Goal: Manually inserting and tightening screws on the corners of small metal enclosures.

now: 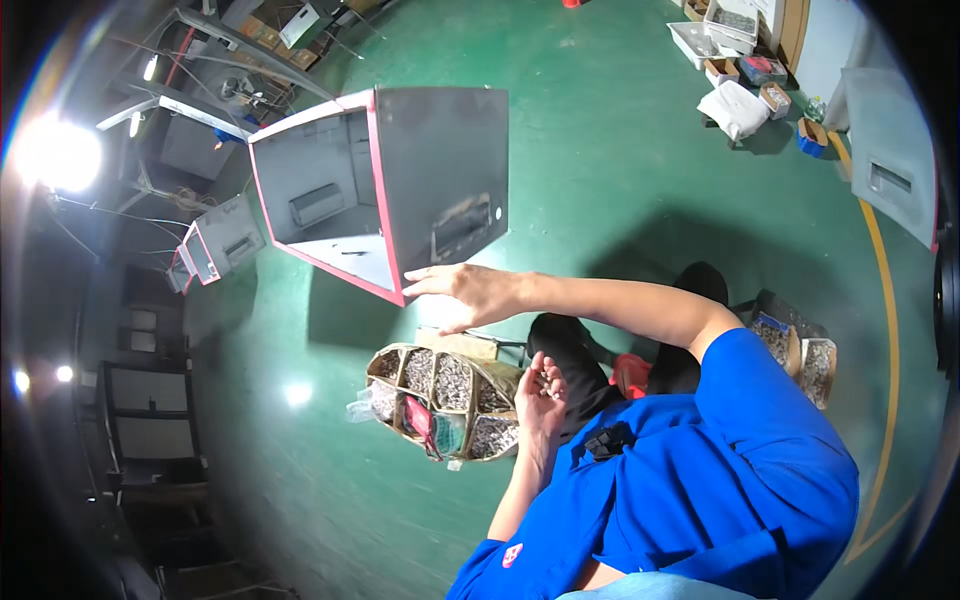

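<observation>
Because the left hand (540, 402) cups small pieces (546, 389) loosely, some could spill; the right hand (478, 295), fingers spread, might jolt the grey box (442, 155).

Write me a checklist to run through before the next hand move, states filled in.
1. Right hand at the grey box: ok, fingers by the lower corner of its pink edge.
2. Right fingertips firmly touching that edge: cannot tell from this one view.
3. Left hand supplied: ok, what look like small pieces sit in its curled fingers.
4. Divided basket in reach: ok, it stands right beside the left hand, so probably an easy reach.
5. Basket holding loose pieces only: not ok, a red item and a green one lie in it too.
</observation>
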`<move>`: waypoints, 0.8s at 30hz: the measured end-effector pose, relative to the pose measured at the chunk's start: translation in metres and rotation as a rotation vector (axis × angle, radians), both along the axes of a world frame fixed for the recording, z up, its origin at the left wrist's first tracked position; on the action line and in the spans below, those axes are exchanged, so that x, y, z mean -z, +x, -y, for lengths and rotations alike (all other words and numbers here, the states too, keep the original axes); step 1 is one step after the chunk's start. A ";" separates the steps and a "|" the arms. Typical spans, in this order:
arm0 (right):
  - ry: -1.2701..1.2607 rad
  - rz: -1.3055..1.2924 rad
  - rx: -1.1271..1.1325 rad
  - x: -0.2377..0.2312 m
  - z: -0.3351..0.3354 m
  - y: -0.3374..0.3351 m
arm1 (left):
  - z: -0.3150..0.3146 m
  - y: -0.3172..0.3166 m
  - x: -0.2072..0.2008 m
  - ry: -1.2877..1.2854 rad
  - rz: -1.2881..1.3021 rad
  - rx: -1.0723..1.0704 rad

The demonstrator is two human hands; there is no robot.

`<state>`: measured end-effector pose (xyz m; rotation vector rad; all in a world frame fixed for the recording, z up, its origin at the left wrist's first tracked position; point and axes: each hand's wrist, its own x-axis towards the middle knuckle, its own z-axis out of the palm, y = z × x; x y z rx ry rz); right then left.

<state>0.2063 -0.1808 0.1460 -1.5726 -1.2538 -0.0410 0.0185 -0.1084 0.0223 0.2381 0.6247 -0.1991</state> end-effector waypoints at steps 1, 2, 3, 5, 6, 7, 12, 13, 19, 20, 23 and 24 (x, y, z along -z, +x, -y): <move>0.009 0.002 0.005 0.001 0.000 0.008 | -0.002 0.000 -0.001 -0.028 -0.039 -0.024; 0.085 -0.020 0.021 0.003 0.002 0.018 | -0.006 0.001 -0.001 -0.050 -0.023 -0.029; 0.091 -0.058 0.041 0.002 0.007 0.025 | -0.008 0.001 -0.002 -0.079 -0.012 -0.037; 0.026 -0.177 0.112 0.001 0.018 0.040 | -0.011 0.005 -0.005 -0.074 -0.032 -0.061; 0.028 -0.204 0.166 0.004 0.021 0.048 | -0.014 0.005 -0.002 -0.092 -0.015 -0.060; 0.026 -0.235 0.225 0.010 0.026 0.057 | -0.013 0.008 -0.004 -0.113 -0.002 -0.054; 0.093 -0.110 0.362 0.034 0.045 0.085 | -0.004 0.030 -0.011 -0.266 0.014 -0.083; 0.071 -0.112 0.357 0.036 0.048 0.085 | -0.002 0.034 -0.014 -0.248 0.031 -0.064; -0.152 -0.262 0.206 0.067 0.071 0.069 | 0.008 0.039 -0.019 -0.219 0.071 0.031; -0.173 -0.296 0.175 0.070 0.074 0.059 | 0.007 0.037 -0.019 -0.200 0.067 0.035; -0.217 -0.367 0.115 0.070 0.087 0.022 | 0.007 0.034 -0.014 -0.163 0.053 0.053; -0.201 -0.361 0.100 0.070 0.094 0.009 | 0.007 0.035 -0.016 -0.164 0.045 0.071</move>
